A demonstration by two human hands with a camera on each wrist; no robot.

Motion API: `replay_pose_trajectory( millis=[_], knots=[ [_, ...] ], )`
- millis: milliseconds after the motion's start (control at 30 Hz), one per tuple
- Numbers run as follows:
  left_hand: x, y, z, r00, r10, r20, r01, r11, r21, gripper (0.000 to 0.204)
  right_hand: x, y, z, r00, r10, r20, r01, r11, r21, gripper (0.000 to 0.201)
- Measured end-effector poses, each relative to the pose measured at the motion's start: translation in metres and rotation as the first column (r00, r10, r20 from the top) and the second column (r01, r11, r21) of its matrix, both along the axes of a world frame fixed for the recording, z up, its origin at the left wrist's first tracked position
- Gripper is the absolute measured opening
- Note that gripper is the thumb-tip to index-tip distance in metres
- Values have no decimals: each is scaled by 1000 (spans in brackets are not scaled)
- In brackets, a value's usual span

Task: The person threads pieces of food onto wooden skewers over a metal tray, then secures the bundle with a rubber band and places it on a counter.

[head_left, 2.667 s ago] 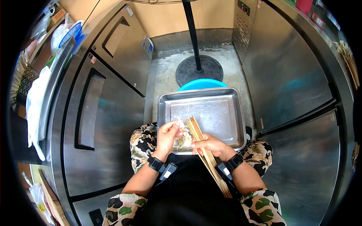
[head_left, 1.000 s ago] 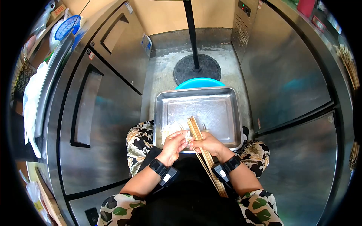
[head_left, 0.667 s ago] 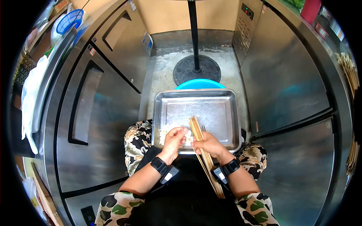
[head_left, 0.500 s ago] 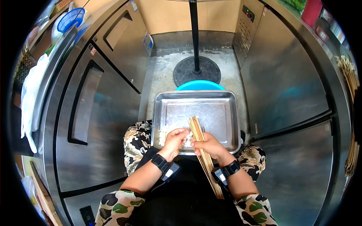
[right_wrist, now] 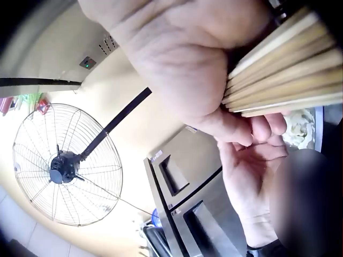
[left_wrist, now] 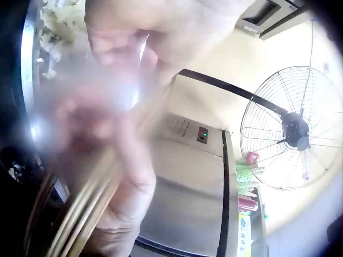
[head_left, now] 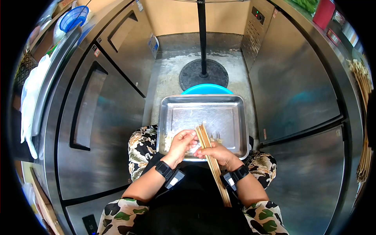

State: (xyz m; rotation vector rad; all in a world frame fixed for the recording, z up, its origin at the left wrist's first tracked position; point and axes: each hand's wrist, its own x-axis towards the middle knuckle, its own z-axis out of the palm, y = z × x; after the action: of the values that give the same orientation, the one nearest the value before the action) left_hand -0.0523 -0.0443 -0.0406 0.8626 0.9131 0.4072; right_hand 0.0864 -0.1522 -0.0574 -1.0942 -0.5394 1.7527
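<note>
My right hand (head_left: 219, 153) grips a bundle of bamboo skewers (head_left: 213, 162), which slants from over the tray down toward the lap. Left of the skewer tips is my left hand (head_left: 181, 145), its fingers curled and its fingertips close to the right hand's. Between the fingertips shows a small glossy whitish piece (left_wrist: 134, 96), blurred in the left wrist view; its kind cannot be told. Several soft whitish pieces (left_wrist: 61, 27) lie along the left of the metal tray (head_left: 163, 111), partly hidden by the left hand. Thin pointed tips (head_left: 217, 135) show beyond the right hand.
Under the far edge of the tray a blue basin (head_left: 207, 89) shows. Behind it stands a round black base (head_left: 203, 80) with a pole; a wire fan (right_wrist: 67, 166) appears in the wrist views. Steel cabinets (head_left: 105, 113) flank both sides. More skewers (head_left: 362, 78) sit far right.
The left hand, raised beside the skewer tips at first, has come in close to the right hand. The right fingers now reach left past the bundle, and more thin tips show in the tray.
</note>
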Motion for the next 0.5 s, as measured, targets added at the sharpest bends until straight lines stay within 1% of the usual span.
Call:
replay_pose_trajectory(
  millis=[67, 167, 267, 367, 500],
  knots=[
    [1, 0, 0, 998, -49, 29, 49, 999, 19, 14, -3, 1, 3, 1000, 8, 13, -8, 1000, 1, 22],
    [2, 1, -1, 998, -31, 54, 32, 999, -18, 12, -3, 0, -2, 1000, -8, -6, 8, 1000, -7, 21],
    [0, 1, 2, 1000, 7, 22, -5, 998, -60, 10, -4, 1, -3, 1000, -6, 5, 6, 1000, -15, 21],
    [-4, 3, -2, 1000, 19, -6, -19, 999, -51, 9, -7, 1, 6, 999, -10, 40, 10, 1000, -11, 21],
    [-6, 7, -4, 998, -43, -52, 43, 999, 1, 12, -8, 1, -1, 999, -33, 42, 34, 999, -29, 22]
  ],
)
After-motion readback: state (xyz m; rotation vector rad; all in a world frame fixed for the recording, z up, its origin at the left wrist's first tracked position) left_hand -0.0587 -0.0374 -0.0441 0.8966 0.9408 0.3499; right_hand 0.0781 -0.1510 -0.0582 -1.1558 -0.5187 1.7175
